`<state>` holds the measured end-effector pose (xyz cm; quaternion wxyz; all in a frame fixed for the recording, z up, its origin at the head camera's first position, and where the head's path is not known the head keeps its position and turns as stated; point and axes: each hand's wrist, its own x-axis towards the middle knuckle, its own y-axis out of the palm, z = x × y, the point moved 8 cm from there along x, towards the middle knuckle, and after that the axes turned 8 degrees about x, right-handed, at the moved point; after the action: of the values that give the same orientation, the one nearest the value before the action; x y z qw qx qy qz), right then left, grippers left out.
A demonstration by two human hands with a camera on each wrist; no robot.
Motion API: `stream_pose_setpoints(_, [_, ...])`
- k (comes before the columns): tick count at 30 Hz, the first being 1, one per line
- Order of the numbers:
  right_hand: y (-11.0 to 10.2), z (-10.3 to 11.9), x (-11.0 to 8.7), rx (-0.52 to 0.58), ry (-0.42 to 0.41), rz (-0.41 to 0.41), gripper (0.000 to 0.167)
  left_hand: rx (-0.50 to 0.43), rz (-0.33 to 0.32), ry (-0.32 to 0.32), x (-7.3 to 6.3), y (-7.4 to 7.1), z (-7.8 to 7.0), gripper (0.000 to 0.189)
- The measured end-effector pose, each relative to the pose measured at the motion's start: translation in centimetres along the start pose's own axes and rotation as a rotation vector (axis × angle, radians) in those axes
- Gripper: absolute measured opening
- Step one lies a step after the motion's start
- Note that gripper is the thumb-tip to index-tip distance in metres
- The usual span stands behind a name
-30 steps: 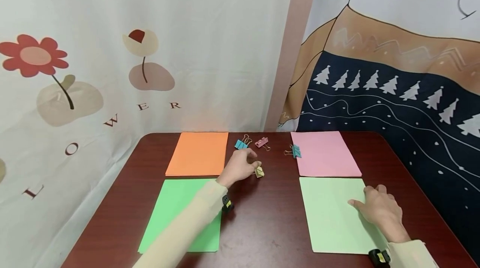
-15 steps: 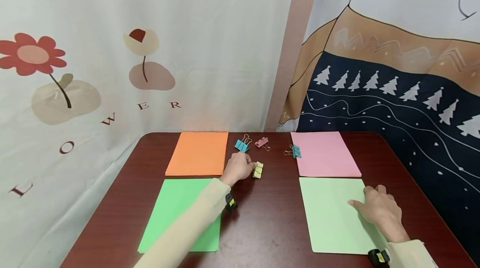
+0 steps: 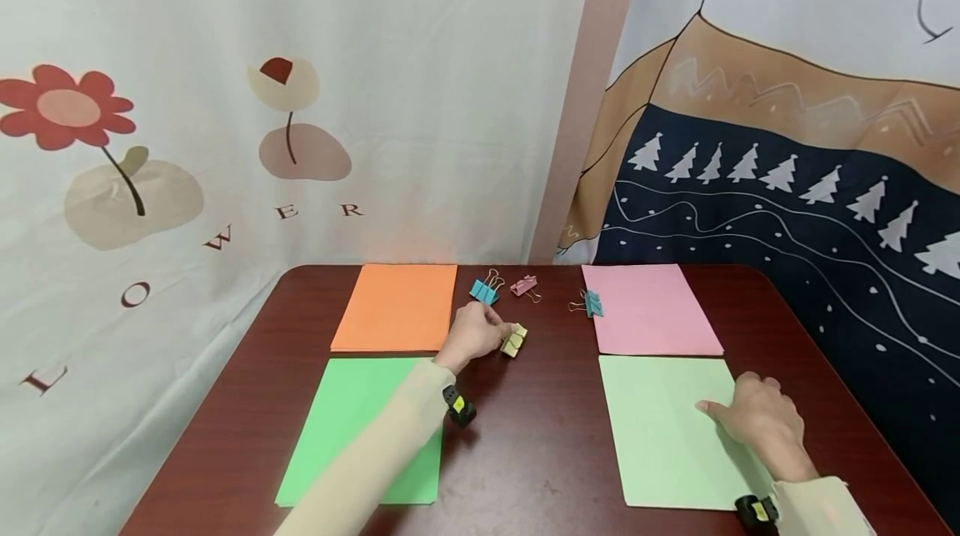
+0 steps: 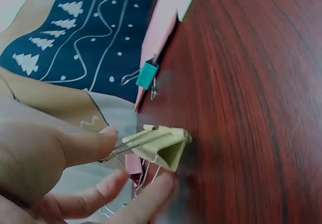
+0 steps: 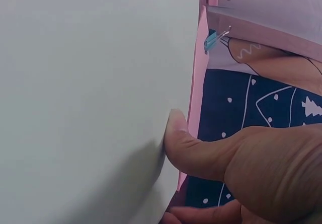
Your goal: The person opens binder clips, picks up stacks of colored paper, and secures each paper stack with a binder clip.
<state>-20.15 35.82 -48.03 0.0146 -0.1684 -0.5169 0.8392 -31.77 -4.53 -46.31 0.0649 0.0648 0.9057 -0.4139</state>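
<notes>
At a glossy red-brown wood-grain counter [image 3: 528, 453], a person's L. hand [image 3: 471, 333] has its grip clamped on a pale-yellow metal binder clip [image 3: 515, 341], nr. a bright-blue metal binder clip [image 3: 483, 292] & a pink metal binder clip [image 3: 522, 285]. R. hand [image 3: 765, 421], grip apart, rests at R. edge of a pale-green rectangular paper sheet [image 3: 667, 436], nr. a pink rectangular paper sheet [image 3: 656, 309] w/ a teal metal binder clip [image 3: 594, 303] on its L. edge.

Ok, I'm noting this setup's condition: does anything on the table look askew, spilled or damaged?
No spill or clear damage stands out. One small oddity: a faint mark on the table, between the bright green paper and light green paper, interrupts its even sheen; I can't tell what it is.
</notes>
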Motion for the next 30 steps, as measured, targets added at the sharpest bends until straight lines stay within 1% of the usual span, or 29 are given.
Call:
stream_pose_setpoints(2, [-0.1, -0.2, 0.0, 0.024, 0.011, 0.002, 0.082, -0.076, 0.028, -0.03, 0.0, 0.1, 0.3, 0.034])
stream_pose_setpoints(4, [-0.1, -0.3, 0.1, 0.047, 0.018, 0.003, 0.076, -0.158, 0.052, -0.05, 0.0, 0.2, 0.5, 0.048])
stream_pose_setpoints(7, [-0.2, -0.4, 0.2, 0.081, 0.024, 0.006, 0.069, -0.244, 0.067, -0.06, 0.0, 0.2, 0.7, 0.06])
stream_pose_setpoints(9, [-0.2, -0.5, 0.3, 0.091, 0.028, 0.01, 0.068, -0.271, 0.068, -0.056, -0.1, 0.2, 0.8, 0.06])
stream_pose_setpoints(12, [-0.3, -0.6, 0.4, 0.099, 0.038, 0.016, 0.071, -0.285, 0.063, -0.034, 0.0, 0.1, 0.8, 0.053])
stream_pose_setpoints(16, [-0.4, -0.7, 0.5, 0.096, 0.054, 0.018, 0.076, -0.376, 0.087, 0.0, 0.0, 0.3, 0.8, 0.047])
stream_pose_setpoints(20, [-0.4, -0.7, 0.5, 0.104, 0.07, 0.012, 0.077, -0.459, 0.122, 0.024, 0.1, 0.7, 0.8, 0.05])
stream_pose_setpoints(23, [-0.3, -0.7, 0.5, 0.124, 0.08, 0.01, 0.073, -0.462, 0.134, 0.042, 0.1, 0.9, 0.7, 0.053])
stream_pose_setpoints(26, [-0.4, -0.8, 0.5, 0.138, 0.079, 0.006, 0.073, -0.464, 0.141, 0.06, 0.0, 1.1, 0.7, 0.055])
stream_pose_setpoints(28, [-0.5, -0.9, 0.6, 0.143, 0.074, 0.006, 0.074, -0.465, 0.145, 0.069, -0.2, 1.2, 0.6, 0.053])
stream_pose_setpoints(30, [-0.5, -1.0, 0.6, 0.144, 0.068, 0.009, 0.073, -0.487, 0.153, 0.075, -0.2, 1.3, 0.5, 0.049])
